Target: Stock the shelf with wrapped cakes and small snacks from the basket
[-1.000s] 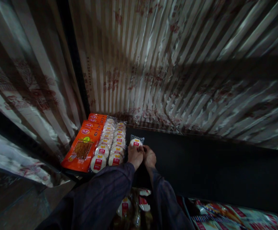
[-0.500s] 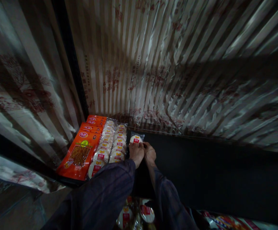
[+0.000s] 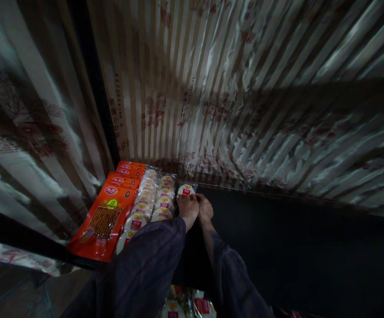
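My left hand (image 3: 188, 209) and my right hand (image 3: 205, 207) are side by side, both pinching one small clear packet with a round white cake and red label (image 3: 185, 190). The packet stands at the back of a dark shelf (image 3: 278, 238), against the striped backing. Just left of it run two rows of the same round cake packets (image 3: 155, 198), overlapping from front to back. Left of those lies a stack of orange snack bags (image 3: 107, 212). My dark sleeves cover the front of the rows.
A wrinkled striped sheet with red print (image 3: 245, 97) lines the back and left side of the shelf. A dark upright post (image 3: 92, 84) stands at the back left corner. More cake packets (image 3: 185, 304) show below, between my arms.
Both hands have pushed the single cake packet farther back on the shelf, up to the striped backing. The view has tilted so the shelf contents sit lower and nearer.
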The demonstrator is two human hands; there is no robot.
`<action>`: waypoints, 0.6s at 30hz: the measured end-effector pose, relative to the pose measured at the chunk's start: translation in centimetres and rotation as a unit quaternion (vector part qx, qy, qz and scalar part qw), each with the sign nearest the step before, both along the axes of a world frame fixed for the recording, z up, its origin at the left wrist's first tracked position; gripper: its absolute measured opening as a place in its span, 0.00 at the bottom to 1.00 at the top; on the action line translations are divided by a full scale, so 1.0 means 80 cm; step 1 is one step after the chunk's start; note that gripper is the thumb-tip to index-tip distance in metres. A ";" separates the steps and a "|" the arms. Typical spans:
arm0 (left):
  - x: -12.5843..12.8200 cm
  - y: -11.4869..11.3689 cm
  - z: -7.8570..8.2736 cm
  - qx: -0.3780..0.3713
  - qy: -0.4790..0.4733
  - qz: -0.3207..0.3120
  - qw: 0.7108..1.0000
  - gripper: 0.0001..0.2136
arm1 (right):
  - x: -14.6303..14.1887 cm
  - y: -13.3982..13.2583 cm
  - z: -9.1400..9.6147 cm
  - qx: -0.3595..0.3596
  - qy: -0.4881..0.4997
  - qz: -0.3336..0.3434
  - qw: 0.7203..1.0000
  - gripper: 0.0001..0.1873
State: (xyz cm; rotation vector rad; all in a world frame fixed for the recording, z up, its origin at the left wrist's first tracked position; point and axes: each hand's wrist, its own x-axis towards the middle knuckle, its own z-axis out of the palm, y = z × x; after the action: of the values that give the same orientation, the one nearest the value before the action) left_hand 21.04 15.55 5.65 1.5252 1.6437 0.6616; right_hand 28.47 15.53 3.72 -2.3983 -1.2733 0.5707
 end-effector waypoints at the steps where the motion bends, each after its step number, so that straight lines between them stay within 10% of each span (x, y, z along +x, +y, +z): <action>1: 0.000 0.002 0.002 -0.005 0.009 -0.005 1.000 0.18 | 0.000 0.003 -0.001 0.002 0.000 0.000 1.000 0.21; 18: 0.003 0.037 -0.007 -0.015 -0.046 0.044 0.998 0.17 | -0.005 0.037 -0.001 0.021 -0.016 -0.015 1.000 0.19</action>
State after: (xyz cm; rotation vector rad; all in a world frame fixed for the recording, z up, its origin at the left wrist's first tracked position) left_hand 21.27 18.55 5.12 1.3867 1.6514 0.7397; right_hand 28.06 18.47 3.64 -2.3957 -1.2477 0.4945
